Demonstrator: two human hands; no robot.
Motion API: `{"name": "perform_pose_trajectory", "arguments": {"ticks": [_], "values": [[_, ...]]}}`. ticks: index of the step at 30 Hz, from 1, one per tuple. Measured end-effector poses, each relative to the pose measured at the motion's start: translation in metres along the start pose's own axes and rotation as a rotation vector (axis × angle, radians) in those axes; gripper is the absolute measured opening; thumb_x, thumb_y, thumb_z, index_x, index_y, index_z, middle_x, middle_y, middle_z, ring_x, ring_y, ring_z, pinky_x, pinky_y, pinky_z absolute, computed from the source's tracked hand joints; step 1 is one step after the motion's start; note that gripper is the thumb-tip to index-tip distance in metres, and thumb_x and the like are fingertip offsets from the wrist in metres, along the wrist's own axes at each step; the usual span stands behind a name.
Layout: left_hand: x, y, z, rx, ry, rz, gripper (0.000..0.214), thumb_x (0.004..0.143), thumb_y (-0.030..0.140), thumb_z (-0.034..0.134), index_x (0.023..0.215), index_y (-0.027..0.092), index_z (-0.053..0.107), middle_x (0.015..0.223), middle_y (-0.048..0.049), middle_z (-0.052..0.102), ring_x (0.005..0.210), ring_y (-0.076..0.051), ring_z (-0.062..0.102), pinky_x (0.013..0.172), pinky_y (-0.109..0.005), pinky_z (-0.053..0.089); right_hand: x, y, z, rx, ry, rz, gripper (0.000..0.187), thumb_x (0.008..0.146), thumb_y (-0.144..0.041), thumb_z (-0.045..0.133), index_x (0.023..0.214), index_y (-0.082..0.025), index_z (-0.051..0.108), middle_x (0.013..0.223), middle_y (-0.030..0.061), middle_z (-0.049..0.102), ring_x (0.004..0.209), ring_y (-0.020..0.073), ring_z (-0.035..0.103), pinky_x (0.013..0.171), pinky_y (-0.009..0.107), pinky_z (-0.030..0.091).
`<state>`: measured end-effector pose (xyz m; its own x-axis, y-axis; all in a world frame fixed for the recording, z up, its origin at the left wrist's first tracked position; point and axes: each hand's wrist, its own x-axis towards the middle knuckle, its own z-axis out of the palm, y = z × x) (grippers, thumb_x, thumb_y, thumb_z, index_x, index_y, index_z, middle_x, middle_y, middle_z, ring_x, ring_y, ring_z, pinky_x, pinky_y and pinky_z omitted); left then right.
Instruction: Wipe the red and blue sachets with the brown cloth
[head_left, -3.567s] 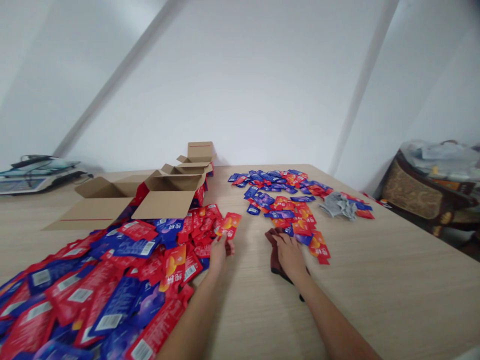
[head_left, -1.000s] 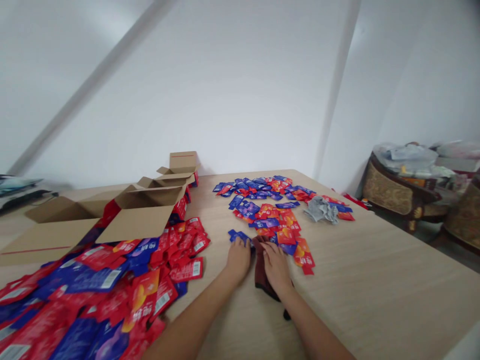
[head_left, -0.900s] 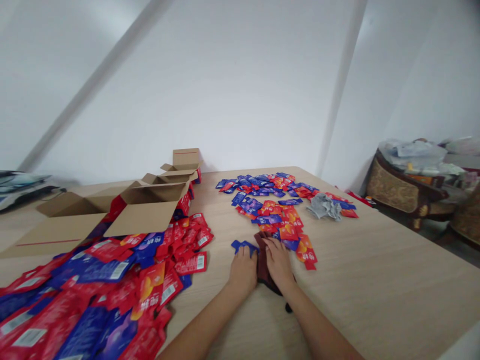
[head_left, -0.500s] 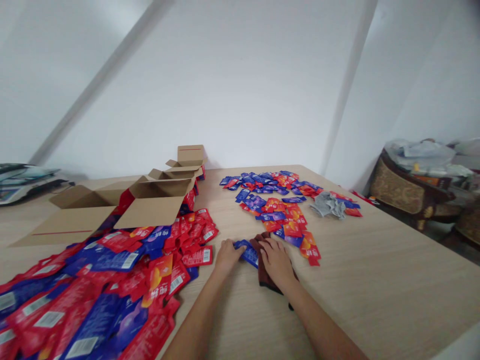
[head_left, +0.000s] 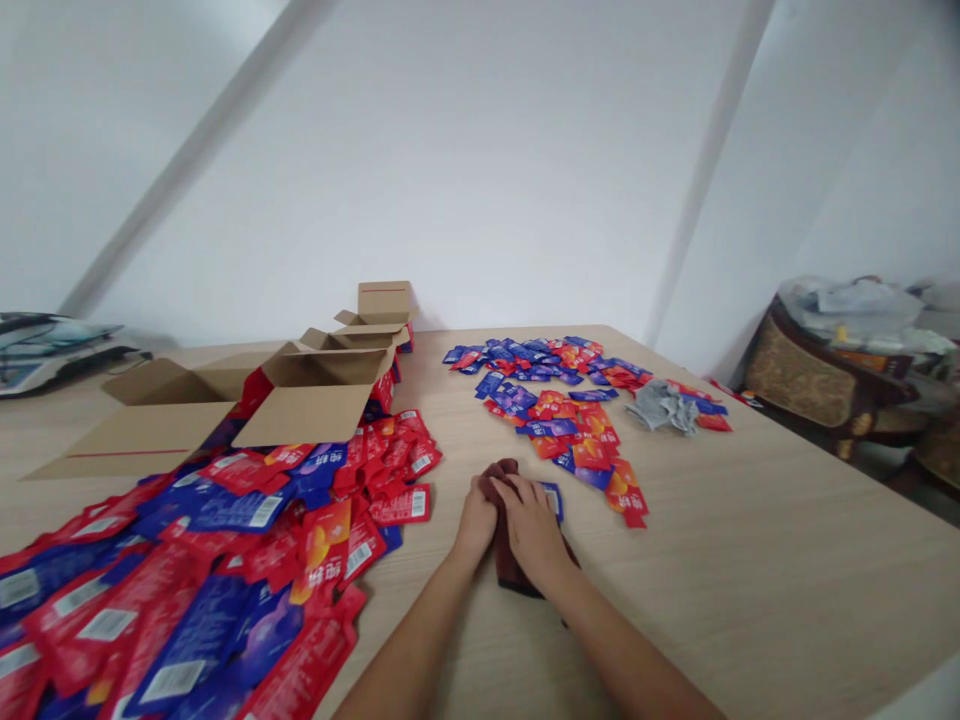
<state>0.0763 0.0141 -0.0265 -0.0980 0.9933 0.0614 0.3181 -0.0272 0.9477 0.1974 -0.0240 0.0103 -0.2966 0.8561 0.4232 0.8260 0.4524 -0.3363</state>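
Note:
Both my hands meet on a dark red cloth (head_left: 507, 572) lying on the wooden table (head_left: 750, 580). My left hand (head_left: 474, 520) is at the cloth's left edge, its fingers curled onto the fabric. My right hand (head_left: 529, 526) lies flat on top of the cloth, fingers stretched forward. Its fingertips reach a blue packet (head_left: 554, 498) that pokes out at the cloth's right side. A spread of small red and blue packets (head_left: 559, 405) begins just beyond my right hand.
A big heap of red and blue packets (head_left: 210, 560) covers the left of the table, spilling from open cardboard boxes (head_left: 315, 395). A grey cloth (head_left: 666, 406) lies far right among packets. A scale (head_left: 45, 345) stands far left; an armchair with bags (head_left: 825, 375) is off the table's right edge.
My left hand slid a blue packet rightwards to the cloth and now grips the cloth's edge. The packet lies under my right fingertips. The cloth has bunched up between my hands.

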Motion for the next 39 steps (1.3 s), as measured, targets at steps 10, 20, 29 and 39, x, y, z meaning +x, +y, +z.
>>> {"name": "perform_pose_trajectory", "arguments": {"ticks": [10, 20, 29, 39], "values": [[-0.004, 0.003, 0.003, -0.355, -0.124, -0.265, 0.027, 0.086, 0.025, 0.041, 0.110, 0.016, 0.031, 0.047, 0.0032, 0.057, 0.038, -0.016, 0.059, 0.038, -0.021, 0.043, -0.002, 0.061, -0.007, -0.196, -0.065, 0.265, 0.044, 0.081, -0.011, 0.036, 0.114, -0.029, 0.060, 0.117, 0.0056, 0.055, 0.103, 0.0250, 0.043, 0.083, 0.036, 0.034], [-0.007, 0.000, -0.006, -0.292, -0.053, -0.149, 0.034, 0.083, 0.036, 0.043, 0.111, 0.018, 0.037, 0.050, 0.0044, 0.057, 0.039, -0.015, 0.057, 0.040, -0.024, 0.045, -0.001, 0.025, 0.004, -0.115, -0.073, 0.063, 0.048, 0.082, -0.012, 0.037, 0.122, -0.035, 0.052, 0.125, 0.0014, 0.050, 0.109, 0.0224, 0.041, 0.087, 0.034, 0.033], [-0.001, 0.003, -0.035, 0.198, -0.103, 0.198, 0.049, 0.068, 0.010, 0.055, 0.116, 0.018, 0.054, 0.113, -0.0077, 0.059, 0.101, -0.018, 0.056, 0.089, -0.029, 0.043, -0.001, 0.066, 0.007, -0.171, 0.011, 0.209, 0.044, 0.083, -0.013, 0.036, 0.119, -0.028, 0.056, 0.118, 0.0046, 0.054, 0.103, 0.0243, 0.044, 0.085, 0.036, 0.035], [0.000, 0.007, -0.024, 0.112, -0.023, 0.118, 0.030, 0.080, 0.038, 0.048, 0.077, 0.014, 0.066, 0.078, -0.0057, 0.063, 0.076, -0.018, 0.058, 0.070, -0.029, 0.046, -0.002, 0.048, -0.005, 0.155, 0.325, 0.108, 0.045, 0.089, -0.022, 0.028, 0.131, -0.026, 0.043, 0.127, 0.0058, 0.045, 0.115, 0.0201, 0.039, 0.097, 0.038, 0.032]]}}
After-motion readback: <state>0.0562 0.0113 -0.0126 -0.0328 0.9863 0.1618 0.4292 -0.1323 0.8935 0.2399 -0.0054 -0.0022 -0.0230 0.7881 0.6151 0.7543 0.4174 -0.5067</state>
